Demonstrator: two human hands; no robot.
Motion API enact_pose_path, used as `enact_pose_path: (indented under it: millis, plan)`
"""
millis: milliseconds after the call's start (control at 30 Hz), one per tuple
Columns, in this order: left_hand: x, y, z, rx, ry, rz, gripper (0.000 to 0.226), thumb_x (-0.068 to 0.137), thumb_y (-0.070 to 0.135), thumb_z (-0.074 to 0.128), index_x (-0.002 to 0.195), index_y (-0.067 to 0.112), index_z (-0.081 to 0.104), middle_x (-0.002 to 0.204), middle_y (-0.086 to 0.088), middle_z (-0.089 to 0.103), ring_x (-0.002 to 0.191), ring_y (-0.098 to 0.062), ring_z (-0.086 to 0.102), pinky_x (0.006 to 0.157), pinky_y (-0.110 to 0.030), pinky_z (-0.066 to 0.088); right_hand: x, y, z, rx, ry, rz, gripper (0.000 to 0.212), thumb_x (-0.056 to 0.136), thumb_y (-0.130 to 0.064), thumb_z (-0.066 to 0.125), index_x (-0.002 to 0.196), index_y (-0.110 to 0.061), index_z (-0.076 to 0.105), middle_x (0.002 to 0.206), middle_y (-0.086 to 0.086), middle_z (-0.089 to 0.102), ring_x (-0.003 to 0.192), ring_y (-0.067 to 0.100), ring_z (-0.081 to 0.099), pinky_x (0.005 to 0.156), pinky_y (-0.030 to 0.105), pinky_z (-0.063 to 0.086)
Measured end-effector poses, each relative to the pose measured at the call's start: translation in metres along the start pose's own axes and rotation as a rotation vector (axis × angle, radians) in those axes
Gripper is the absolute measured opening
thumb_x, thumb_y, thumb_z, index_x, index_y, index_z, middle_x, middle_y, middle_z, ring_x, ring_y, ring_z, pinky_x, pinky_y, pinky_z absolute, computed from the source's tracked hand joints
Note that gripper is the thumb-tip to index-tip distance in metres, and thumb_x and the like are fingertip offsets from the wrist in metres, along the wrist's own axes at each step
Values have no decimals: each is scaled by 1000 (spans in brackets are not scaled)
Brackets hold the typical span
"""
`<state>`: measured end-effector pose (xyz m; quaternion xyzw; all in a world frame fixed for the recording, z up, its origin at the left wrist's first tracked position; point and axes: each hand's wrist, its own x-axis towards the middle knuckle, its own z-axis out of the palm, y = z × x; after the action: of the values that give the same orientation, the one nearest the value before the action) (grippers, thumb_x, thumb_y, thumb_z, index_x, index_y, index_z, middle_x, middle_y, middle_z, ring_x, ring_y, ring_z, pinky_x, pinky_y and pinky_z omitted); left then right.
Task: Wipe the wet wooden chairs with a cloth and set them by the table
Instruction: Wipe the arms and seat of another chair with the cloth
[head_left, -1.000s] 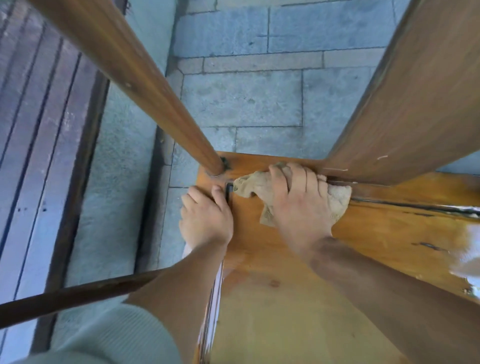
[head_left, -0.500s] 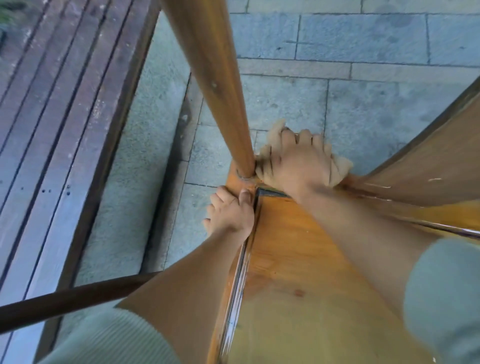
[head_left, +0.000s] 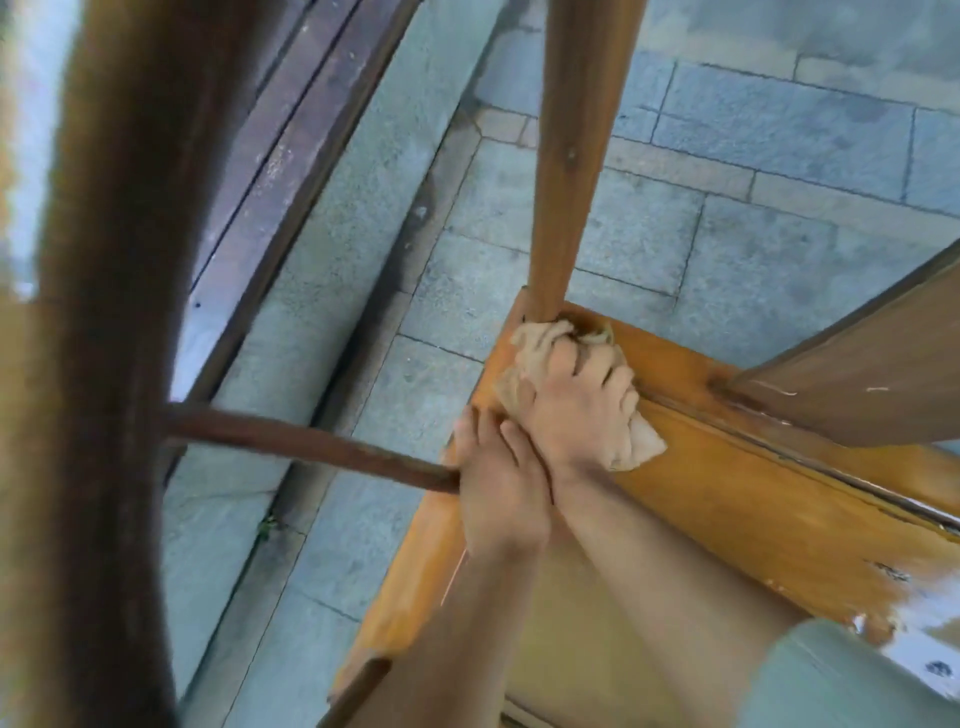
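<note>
Right hand (head_left: 582, 410) grip bunches cloth (head_left: 540, 348) at post base, 12 o'clock corner. Left hand (head_left: 498, 483) clamps chair (head_left: 753, 499) edge. Risk: wet wood, bracing palm slips, chair shifts.

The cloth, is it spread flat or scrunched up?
Scrunched up: the cloth is bunched under the right hand against the chair post.

We have one view only, worn on the head, looking steeply down and forward, close over both hands (head_left: 540, 441). Beyond the hands lies paving (head_left: 753, 249); a blurred post (head_left: 104, 364) crowds the lens to their left.
</note>
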<state>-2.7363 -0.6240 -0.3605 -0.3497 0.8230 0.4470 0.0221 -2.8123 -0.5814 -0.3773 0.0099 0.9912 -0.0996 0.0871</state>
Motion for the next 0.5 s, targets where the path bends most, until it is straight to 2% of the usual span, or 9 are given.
enact_pose_path:
  millis: [67, 133, 200, 233, 267, 333, 433, 500]
  plan:
    - [-26, -20, -22, -8, -107, 169, 27, 98, 18, 36, 111, 17, 59, 109, 2, 63, 104, -13, 57, 91, -35, 46, -20, 3, 6, -25, 16, -323, 42, 97, -40, 56, 130, -16, 60, 121, 22, 57, 110, 44, 54, 89, 53, 44]
    - [-54, -48, -30, 128, -39, 157, 36, 87, 7, 46, 117, 19, 63, 114, 4, 62, 110, -17, 56, 96, -36, 46, -18, 20, -3, -23, -106, -628, 56, 94, -53, 47, 139, -22, 56, 127, 17, 55, 115, 41, 50, 93, 50, 42]
    - [-78, -62, -35, 180, 188, -126, 37, 83, 5, 52, 117, 14, 64, 115, -2, 57, 111, -26, 53, 96, -41, 46, 1, 26, -5, -9, -207, -804, 59, 93, -56, 50, 144, -27, 51, 126, 10, 51, 117, 35, 46, 94, 46, 39]
    - [-80, -64, -34, 192, 279, -256, 35, 87, 7, 52, 121, 11, 62, 116, -5, 56, 112, -28, 52, 96, -41, 44, 17, 22, -4, -29, -188, -866, 56, 94, -50, 58, 145, -30, 48, 126, 6, 48, 118, 32, 44, 95, 44, 37]
    - [-82, -67, -36, 200, 337, -332, 37, 91, 10, 52, 127, 8, 60, 120, -8, 56, 116, -28, 50, 99, -40, 41, 30, 13, -3, -62, -169, -902, 55, 94, -43, 65, 145, -31, 45, 127, 5, 46, 120, 30, 42, 96, 43, 36]
    - [-81, -79, -43, 184, 361, -335, 38, 97, 17, 48, 132, 7, 59, 127, -8, 56, 121, -26, 48, 103, -38, 38, 45, -14, 3, -93, -111, -856, 52, 96, -37, 66, 143, -33, 44, 132, 6, 45, 124, 31, 38, 99, 43, 33]
    - [-72, -89, -53, 157, 355, -361, 33, 99, 20, 42, 111, 8, 71, 112, -10, 65, 109, -27, 55, 95, -38, 42, 25, -45, 24, -78, 5, -598, 42, 95, -42, 63, 134, -31, 52, 133, 9, 50, 122, 35, 42, 98, 46, 33]
    - [-76, -91, -57, 173, 345, -341, 33, 99, 18, 41, 101, 8, 72, 101, -10, 66, 101, -29, 57, 89, -38, 44, -12, -33, 34, -46, 30, -643, 45, 89, -39, 66, 132, -33, 54, 134, 8, 52, 119, 35, 45, 97, 47, 37]
